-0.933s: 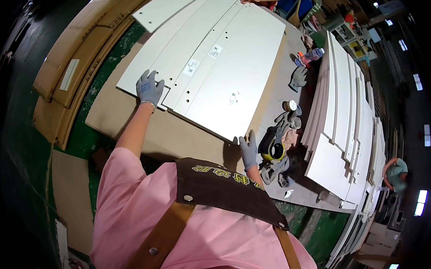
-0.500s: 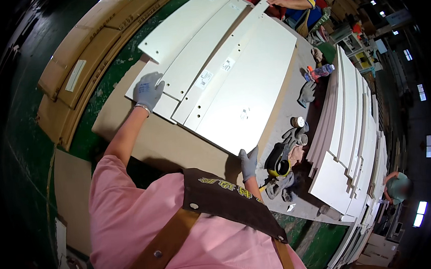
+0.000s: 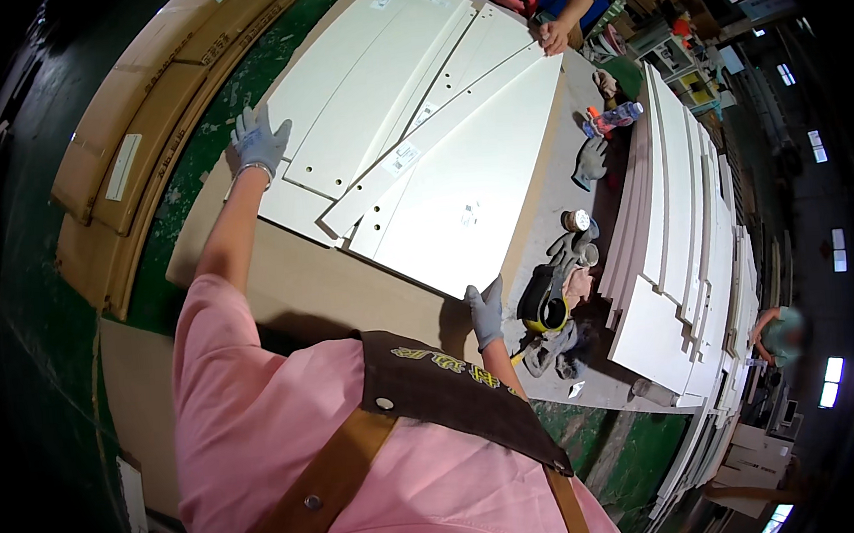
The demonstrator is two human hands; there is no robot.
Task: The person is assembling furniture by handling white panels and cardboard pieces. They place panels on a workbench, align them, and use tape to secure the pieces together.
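White boards lie side by side on brown cardboard (image 3: 279,267) in front of me. My left hand (image 3: 262,139), in a grey glove, has its fingers spread at the left edge of the left-hand board (image 3: 328,125). At the near right corner of the wide white panel (image 3: 444,221) is my right hand (image 3: 486,310), also gloved, thumb and fingers apart against the edge. A narrow white board (image 3: 446,117) with a label and holes lies slantwise across the others. Its far end is by a co-worker's bare hand (image 3: 553,36).
To the right, a grey work surface (image 3: 554,381) carries loose gloves (image 3: 590,162), a tape roll (image 3: 546,308) and a bottle (image 3: 617,117). Beyond it stand stacked white boards (image 3: 671,279). Brown cardboard packages (image 3: 141,138) lie at the left.
The narrow board has swung to a slant, its far end to the right. The left-hand boards now lie closer together. My left hand has moved outward and farther away, its fingers spreading.
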